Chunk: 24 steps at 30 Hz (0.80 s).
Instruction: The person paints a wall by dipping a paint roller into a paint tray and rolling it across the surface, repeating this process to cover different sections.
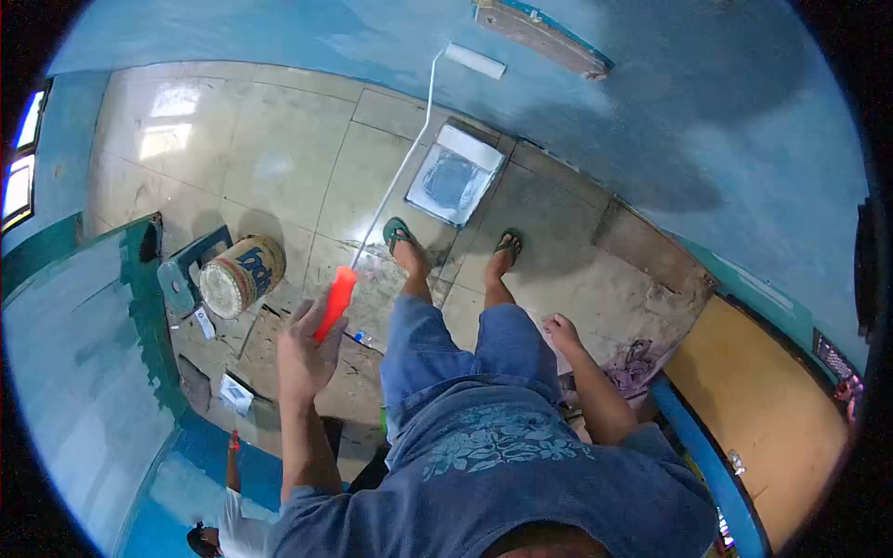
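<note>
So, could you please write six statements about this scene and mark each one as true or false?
1. The left hand grips the roller's orange-red handle. True.
2. The paint tray lies on the tiled floor. True.
3. The roller head is inside the tray. False: the roller head is in front of the blue wall; contact is unclear.
4. The person wears closed boots. False: they wear open green sandals.
5. The bucket is on the person's left side. True.
6. The right hand holds a brush. False: the right hand shows no tool.
</note>
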Available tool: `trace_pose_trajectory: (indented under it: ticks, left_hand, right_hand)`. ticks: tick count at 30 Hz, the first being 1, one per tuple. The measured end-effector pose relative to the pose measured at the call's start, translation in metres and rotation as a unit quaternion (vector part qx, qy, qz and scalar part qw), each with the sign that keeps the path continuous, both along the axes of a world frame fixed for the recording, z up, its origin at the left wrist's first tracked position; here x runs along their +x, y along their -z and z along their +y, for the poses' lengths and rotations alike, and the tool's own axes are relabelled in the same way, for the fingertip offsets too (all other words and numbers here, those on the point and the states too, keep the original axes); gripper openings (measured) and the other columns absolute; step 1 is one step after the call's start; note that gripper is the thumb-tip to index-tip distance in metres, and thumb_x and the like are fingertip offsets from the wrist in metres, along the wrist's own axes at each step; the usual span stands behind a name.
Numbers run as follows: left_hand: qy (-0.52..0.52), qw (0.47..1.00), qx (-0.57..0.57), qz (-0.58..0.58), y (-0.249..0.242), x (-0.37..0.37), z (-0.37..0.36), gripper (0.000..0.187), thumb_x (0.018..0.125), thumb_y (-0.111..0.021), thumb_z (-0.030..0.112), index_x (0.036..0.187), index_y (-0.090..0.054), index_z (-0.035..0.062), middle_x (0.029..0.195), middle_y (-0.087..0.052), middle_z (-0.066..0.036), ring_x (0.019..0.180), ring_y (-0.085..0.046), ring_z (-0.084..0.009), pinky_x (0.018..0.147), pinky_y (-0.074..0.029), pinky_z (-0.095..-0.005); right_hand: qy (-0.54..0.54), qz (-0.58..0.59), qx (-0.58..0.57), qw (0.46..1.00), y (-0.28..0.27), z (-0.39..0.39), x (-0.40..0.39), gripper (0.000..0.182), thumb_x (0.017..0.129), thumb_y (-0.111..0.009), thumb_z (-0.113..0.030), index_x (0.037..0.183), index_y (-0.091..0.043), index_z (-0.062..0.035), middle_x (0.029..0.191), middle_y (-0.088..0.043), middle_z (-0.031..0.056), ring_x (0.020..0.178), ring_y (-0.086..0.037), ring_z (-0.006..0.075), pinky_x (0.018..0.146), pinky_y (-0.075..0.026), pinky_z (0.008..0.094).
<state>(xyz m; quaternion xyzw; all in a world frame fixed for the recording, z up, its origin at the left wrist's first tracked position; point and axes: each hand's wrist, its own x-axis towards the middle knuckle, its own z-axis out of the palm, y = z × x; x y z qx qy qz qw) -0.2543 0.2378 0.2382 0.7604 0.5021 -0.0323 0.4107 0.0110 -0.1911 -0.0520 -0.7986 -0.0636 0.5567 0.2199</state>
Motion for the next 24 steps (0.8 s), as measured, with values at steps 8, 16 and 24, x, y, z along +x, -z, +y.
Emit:
trace_pose_trajectory:
  ticks: [8,16,24]
  left_hand:
    - [0.066,0.997,0.045,0.017,0.146,0.031,0.018,0.040,0.080,-0.063,0.016,0.118,-0.057,0.0037,0.092,-0.061,-0.022,0.083,-0.060,-0.0383,0.071,-0.047,-0.0394]
    - [0.032,0.996,0.082,-0.002,0.154,0.030,-0.018,0.044,0.079,-0.062,0.018,0.121,-0.055,0.0057,0.088,-0.060,-0.019,0.080,-0.059,-0.0374,0.069,-0.048,-0.0431]
    - [0.056,0.992,0.106,-0.024,-0.031,-0.011,-0.034,0.048,0.077,-0.064,0.006,0.124,-0.053,0.0064,0.088,-0.060,-0.018,0.076,-0.060,-0.0346,0.065,-0.047,-0.0363]
  right_hand:
    - [0.037,0.017,0.012,0.999,0.009,-0.013,-0.006,0.017,0.086,-0.050,-0.009,0.096,-0.061,-0.0013,0.088,-0.061,0.0054,0.080,-0.057,0.0121,0.075,-0.046,0.0248]
    - [0.005,-0.029,0.020,0.999,0.010,-0.025,-0.005,0.022,0.083,-0.053,-0.018,0.096,-0.064,-0.0041,0.084,-0.063,0.0077,0.079,-0.058,0.0169,0.075,-0.046,0.0296]
    - [0.026,0.000,0.001,1.000,0.020,0.007,0.007,0.018,0.083,-0.052,-0.012,0.095,-0.062,-0.0028,0.084,-0.062,0.0041,0.075,-0.056,0.0119,0.072,-0.045,0.0251]
